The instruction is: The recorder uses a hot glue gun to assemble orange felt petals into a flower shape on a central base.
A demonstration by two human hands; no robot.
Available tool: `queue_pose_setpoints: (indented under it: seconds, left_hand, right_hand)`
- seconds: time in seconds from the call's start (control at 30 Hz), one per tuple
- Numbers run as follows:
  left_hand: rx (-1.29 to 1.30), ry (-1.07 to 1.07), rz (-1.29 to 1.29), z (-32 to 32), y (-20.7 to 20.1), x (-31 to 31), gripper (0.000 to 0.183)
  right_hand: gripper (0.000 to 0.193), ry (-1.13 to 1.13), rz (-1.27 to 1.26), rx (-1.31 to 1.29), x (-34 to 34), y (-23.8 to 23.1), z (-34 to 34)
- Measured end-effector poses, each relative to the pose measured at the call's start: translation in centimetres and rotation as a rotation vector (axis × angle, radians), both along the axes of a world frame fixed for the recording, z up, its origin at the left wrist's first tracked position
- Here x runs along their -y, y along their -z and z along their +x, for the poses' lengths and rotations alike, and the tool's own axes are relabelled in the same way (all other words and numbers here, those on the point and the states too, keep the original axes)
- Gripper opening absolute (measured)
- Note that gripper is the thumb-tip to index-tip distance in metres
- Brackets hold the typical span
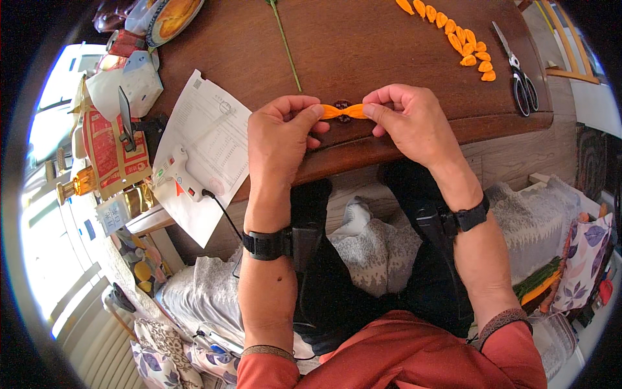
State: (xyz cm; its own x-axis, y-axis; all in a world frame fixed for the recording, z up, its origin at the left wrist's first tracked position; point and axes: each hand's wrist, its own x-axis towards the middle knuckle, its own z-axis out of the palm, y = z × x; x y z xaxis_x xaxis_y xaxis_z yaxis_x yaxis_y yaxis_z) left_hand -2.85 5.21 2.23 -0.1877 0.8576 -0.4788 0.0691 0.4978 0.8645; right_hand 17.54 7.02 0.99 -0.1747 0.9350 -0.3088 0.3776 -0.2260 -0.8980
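Stretched level between my two hands is an orange crepe paper strip, pinched narrow at its middle. My left hand grips one end between thumb and forefinger. The other end is in a pinch of my right hand. Both hands are just above the near edge of the brown wooden table. Behind the strip, a small dark patterned round thing is partly covered. At the far right lie several small orange petal-shaped pieces in a loose row. A green stem points toward my hands.
Black-handled scissors lie at the right edge. On the left, a white glue gun with a black cord rests on a printed paper sheet. Beyond are a phone on a stand, a red-and-tan bag and a plate of food.
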Motion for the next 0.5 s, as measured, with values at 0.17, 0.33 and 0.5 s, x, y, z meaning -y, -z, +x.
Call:
queue_pose_setpoints:
  seconds: [0.17, 0.33, 0.5]
  left_hand:
    - [-0.011, -0.001, 0.002, -0.13, 0.29, -0.01, 0.018]
    - [-0.034, 0.011, 0.004, 0.17, 0.22, -0.11, 0.019]
    - [-0.1, 0.024, 0.002, 0.42, 0.26, 0.02, 0.021]
  right_hand:
    - [0.019, 0.006, 0.008, 0.021, 0.27, -0.33, -0.38]
    - [0.018, 0.005, 0.065, 0.06, 0.58, -0.14, -0.43]
    - [0.019, -0.008, 0.169, 0.135, 0.66, 0.39, -0.53]
